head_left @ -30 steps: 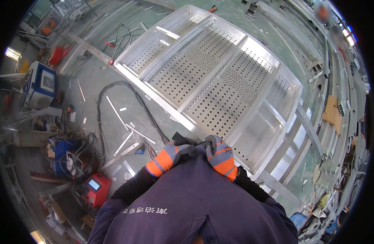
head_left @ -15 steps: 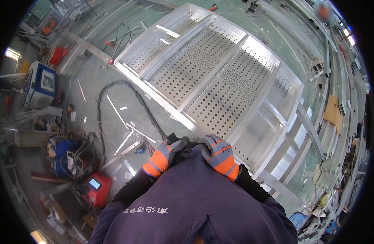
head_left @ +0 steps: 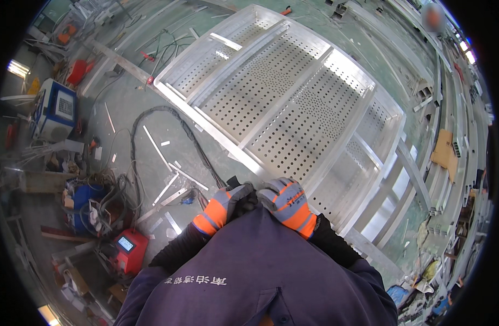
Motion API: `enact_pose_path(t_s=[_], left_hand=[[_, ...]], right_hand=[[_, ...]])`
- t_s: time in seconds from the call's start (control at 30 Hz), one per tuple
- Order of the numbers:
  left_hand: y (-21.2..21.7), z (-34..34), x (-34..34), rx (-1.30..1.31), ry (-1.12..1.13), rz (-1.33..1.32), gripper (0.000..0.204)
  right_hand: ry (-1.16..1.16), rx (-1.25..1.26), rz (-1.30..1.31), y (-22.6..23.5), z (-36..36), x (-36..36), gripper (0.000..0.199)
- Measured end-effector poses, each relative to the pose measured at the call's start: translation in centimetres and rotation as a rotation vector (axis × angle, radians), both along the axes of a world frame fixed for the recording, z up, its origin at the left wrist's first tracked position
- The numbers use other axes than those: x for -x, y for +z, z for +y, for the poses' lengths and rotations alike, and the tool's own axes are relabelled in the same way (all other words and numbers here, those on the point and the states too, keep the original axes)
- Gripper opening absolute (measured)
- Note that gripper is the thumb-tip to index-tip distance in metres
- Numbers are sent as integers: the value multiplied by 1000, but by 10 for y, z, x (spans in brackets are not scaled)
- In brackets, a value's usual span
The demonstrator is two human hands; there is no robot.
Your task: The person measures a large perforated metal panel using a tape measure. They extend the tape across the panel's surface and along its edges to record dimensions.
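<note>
The gloved left hand [head_left: 219, 209] has its fingers bent, apparently grasping a dark piece [head_left: 233, 181] that pokes out just beyond them; how deep the grip goes is hidden. The gloved right hand [head_left: 289, 207] sits close beside it, fingers curled over and tips pointing down, and whether they pinch anything cannot be told, since the glove and the dark jacket [head_left: 249, 255] cover what lies beneath. The step in hand seems to be close finger work on that dark piece, best done with the left fingers as the steady anchor and the right ones making small adjustments. Turning both wrists outward a little would bring the fingertips into clear sight instead of behind the glove backs. The black cable [head_left: 162, 108] loops out ahead and to the left of the left fingers, so it calls for enough slack not to tug at them. Loose pale strips [head_left: 158, 149] lie left of the same fingers, and the perforated metal frame [head_left: 244, 108] spreads beyond both hands; its rim is worth clearing with the right knuckles.
</note>
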State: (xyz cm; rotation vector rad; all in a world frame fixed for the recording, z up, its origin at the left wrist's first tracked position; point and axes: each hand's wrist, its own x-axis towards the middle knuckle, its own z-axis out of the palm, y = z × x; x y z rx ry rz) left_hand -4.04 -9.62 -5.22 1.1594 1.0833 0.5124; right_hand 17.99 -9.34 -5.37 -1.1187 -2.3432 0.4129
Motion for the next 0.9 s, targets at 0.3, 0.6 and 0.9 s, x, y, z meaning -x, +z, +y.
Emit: enact_pose_path(t_s=[0.3,0.6,0.9], left_hand=[[7,3,-2,137,33,11,25],[8,1,1,-147,-102,174,31],[3,-1,3,-332,-171,190,41]], right_hand=[[49,23,-68,4,0,-2,16],[-55,127,-22,-8,-1,4,21],[-102,189,-361,3,3,10,39]])
